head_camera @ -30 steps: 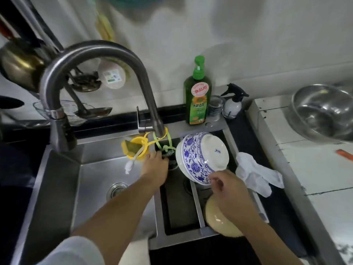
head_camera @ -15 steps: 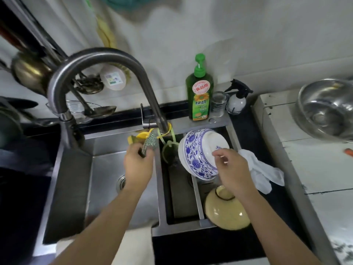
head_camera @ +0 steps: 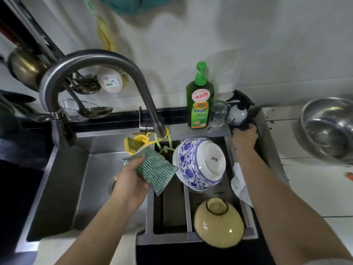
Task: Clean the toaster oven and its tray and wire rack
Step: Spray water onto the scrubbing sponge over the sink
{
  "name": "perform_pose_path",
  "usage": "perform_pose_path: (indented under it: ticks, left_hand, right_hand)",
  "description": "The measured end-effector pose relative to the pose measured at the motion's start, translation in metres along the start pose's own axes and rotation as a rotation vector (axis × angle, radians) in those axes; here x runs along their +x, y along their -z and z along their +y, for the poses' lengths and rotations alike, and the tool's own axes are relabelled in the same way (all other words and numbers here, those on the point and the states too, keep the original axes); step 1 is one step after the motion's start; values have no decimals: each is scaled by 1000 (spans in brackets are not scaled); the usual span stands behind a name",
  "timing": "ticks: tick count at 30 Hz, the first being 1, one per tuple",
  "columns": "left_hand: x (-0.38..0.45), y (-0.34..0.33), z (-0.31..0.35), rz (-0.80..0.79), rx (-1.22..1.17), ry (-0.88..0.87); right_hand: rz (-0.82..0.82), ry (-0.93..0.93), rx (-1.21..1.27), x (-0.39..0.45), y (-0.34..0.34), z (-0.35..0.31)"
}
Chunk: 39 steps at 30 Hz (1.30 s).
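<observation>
My left hand (head_camera: 131, 180) grips a green striped scouring pad (head_camera: 154, 169) above the divider between the two sink basins, just left of the blue-and-white bowl (head_camera: 198, 163). My right hand (head_camera: 245, 138) is stretched to the back right corner of the sink. Its fingers curl on a dark object (head_camera: 246, 124) at the foot of the small spray bottle (head_camera: 237, 111); what that object is cannot be made out. No toaster oven, tray or wire rack is in view.
A tall curved faucet (head_camera: 107, 60) arches over the left basin (head_camera: 95, 169). A green dish-soap bottle (head_camera: 199, 104) and a glass (head_camera: 219, 111) stand on the back ledge. A yellow bowl (head_camera: 219, 224) lies upturned at the front, a white cloth (head_camera: 239, 184) lies beside it, and a steel bowl (head_camera: 328, 129) stands on the right counter.
My left hand has pulled the scouring pad out from behind the faucet and brought it to the right. My right hand has left the blue-and-white bowl and reached back to the spray bottle.
</observation>
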<state>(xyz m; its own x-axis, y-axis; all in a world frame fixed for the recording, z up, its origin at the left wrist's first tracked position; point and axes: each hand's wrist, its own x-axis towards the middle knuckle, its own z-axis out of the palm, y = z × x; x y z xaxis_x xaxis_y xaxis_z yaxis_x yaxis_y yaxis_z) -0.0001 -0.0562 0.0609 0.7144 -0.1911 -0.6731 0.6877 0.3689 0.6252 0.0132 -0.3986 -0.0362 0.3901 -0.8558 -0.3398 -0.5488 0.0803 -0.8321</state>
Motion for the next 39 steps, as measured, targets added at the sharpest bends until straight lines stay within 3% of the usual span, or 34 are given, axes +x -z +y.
perform_pose_path:
  ticks: [9, 14, 22, 25, 31, 36, 39]
  left_hand:
    - [17, 3, -14, 27, 167, -46]
    - [9, 14, -17, 34, 185, -16]
    - [-14, 62, -8, 31, 29, 77]
    - [-23, 89, 0, 46, -8, 74]
    - [-44, 155, 26, 99, -160, -28]
    - [-65, 228, 61, -63, -248, -58]
    - [-70, 270, 82, -192, -295, -53]
  right_hand:
    - [3, 171, -166, 61, -24, -21]
    - [133, 320, -261, 52, -20, -8]
    - [99, 621, 26, -54, 34, -16]
    - [-11, 661, 144, -127, 49, -47]
    - [-482, 564, 117, -288, 19, -59]
    - [-710, 446, -87, -376, -22, -38]
    - [-757, 310, -109, -409, -41, -33]
